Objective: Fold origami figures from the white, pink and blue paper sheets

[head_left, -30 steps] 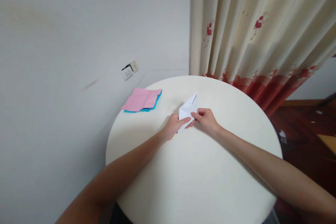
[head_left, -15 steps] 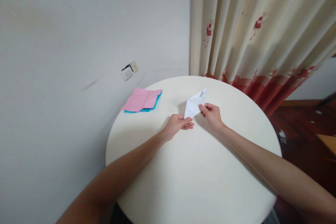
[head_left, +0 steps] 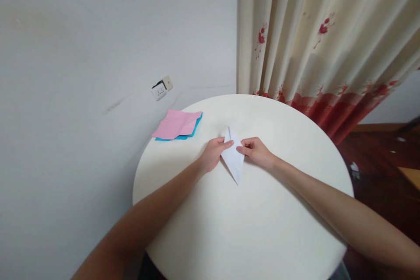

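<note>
A folded sheet of white paper (head_left: pixel 234 162), shaped like a narrow kite, is held above the round white table with one sharp point toward me. My left hand (head_left: pixel 212 152) pinches its left side, the thumb lying across the upper face and the fingers tucked behind. On the opposite side my right hand (head_left: pixel 257 150) grips the right corner between thumb and fingers. A crease or slit runs down from the far tip of the paper. The underside is hidden from me.
Pink paper (head_left: pixel 177 124) lies over blue paper (head_left: pixel 193 130) at the table's back left. The white table (head_left: pixel 249 227) stands against a wall with a power socket (head_left: pixel 159 91). A flowered curtain (head_left: pixel 315 43) hangs behind it on the right.
The white paper has been turned, its sharp end now toward me. My left hand has moved up along its left side; my right hand has shifted slightly left and down.
</note>
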`<state>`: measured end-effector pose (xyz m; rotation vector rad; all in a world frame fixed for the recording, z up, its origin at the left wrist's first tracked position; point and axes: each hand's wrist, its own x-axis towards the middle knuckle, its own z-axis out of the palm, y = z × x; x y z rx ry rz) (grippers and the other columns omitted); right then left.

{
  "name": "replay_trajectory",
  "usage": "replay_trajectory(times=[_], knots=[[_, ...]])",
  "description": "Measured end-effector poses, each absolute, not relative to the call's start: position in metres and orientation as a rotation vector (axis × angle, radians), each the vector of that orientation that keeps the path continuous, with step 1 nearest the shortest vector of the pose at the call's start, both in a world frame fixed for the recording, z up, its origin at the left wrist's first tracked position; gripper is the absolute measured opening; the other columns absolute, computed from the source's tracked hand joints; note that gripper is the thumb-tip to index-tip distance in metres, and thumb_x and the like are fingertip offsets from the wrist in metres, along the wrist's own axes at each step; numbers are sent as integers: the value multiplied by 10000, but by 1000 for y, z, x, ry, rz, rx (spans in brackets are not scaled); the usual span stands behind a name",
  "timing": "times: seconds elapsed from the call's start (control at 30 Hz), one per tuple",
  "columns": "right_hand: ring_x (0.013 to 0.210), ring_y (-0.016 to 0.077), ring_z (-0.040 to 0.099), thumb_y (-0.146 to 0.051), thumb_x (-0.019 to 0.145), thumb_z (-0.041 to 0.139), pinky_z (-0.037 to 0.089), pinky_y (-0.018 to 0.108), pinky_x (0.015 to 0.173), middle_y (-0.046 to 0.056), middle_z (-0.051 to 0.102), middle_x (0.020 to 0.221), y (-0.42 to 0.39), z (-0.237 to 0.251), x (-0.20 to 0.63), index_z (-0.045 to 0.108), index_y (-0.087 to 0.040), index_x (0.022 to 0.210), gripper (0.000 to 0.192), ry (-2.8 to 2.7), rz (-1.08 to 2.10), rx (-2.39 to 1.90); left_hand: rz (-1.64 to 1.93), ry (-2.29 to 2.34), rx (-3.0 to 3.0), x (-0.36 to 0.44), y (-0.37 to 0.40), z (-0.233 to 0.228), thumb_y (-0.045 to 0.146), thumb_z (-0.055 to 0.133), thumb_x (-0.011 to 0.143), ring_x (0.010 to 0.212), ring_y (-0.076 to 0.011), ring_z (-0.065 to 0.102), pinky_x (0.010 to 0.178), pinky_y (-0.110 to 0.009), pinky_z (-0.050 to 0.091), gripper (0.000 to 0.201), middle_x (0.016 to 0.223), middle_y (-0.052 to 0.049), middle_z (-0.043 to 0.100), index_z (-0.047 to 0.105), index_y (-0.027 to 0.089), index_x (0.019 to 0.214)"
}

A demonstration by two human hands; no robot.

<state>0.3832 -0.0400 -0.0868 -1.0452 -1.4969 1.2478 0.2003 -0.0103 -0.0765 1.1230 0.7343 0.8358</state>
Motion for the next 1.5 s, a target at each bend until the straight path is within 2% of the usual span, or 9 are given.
replay_trajectory(times=[0.23,0.6,0.73,0.83,0.9,1.0,1.1,1.3,1.5], knots=[[545,88,311,-411,768,629,253,237,519,-57,356,550,-47,-85,381,441,-186,539,371,-1730,1217,-999,1000,789,1003,201,-4,-75,303,837,674,831,-181,679,810,-313,500,359,945,-110,739,713,106,948],[539,87,325,-465,759,651,250,234,507,-52,374,543,-48,-84,383,485,-173,560,391,-1789,1335,-967,1317,833,970,196,6,-69,351,807,705,901,-199,694,889,-342,488,321,955,-109,738,703,126,908],[545,89,344,-480,767,650,264,237,515,-39,421,562,-46,-87,381,527,-165,581,386,-1667,1296,-982,1356,823,918,194,8,-64,409,736,787,985,-191,677,935,-332,473,376,1102,-120,711,656,155,1052],[550,97,370,-522,740,667,281,241,518,-32,462,576,-41,-87,382,564,-167,612,391,-1465,1171,-1029,1122,714,976,198,1,-64,514,670,822,1039,-235,656,911,-359,487,500,1173,-139,685,618,159,1171],[536,98,365,-549,713,681,274,244,506,-35,458,558,-38,-86,383,573,-171,616,405,-1352,1105,-1056,942,642,1043,203,-6,-67,523,694,796,1018,-261,658,874,-363,498,531,1116,-142,703,640,135,1155],[521,96,353,-559,691,697,266,248,497,-37,457,544,-35,-85,385,570,-173,602,416,-1268,1054,-1084,866,649,1121,207,-14,-75,464,755,750,916,-242,673,826,-337,500,454,983,-123,729,700,108,1027],[525,97,365,-534,689,710,273,249,503,-33,477,557,-33,-88,385,596,-164,626,392,-1250,1041,-1096,922,724,1187,207,-14,-84,441,764,740,817,-209,668,785,-317,498,381,886,-99,734,728,100,906],[565,110,427,-474,714,711,331,250,546,-26,524,598,-32,-99,383,628,-161,662,328,-1303,1014,-1074,1036,861,1276,205,-11,-87,434,776,711,692,-182,631,663,-283,469,341,784,-63,720,742,116,826],[633,131,485,-415,728,711,395,264,606,-6,581,690,-35,-91,384,672,-163,829,273,-1293,919,-1050,1167,985,1492,208,-20,-79,406,760,721,615,-156,578,557,-243,398,282,688,-23,679,742,128,763]])
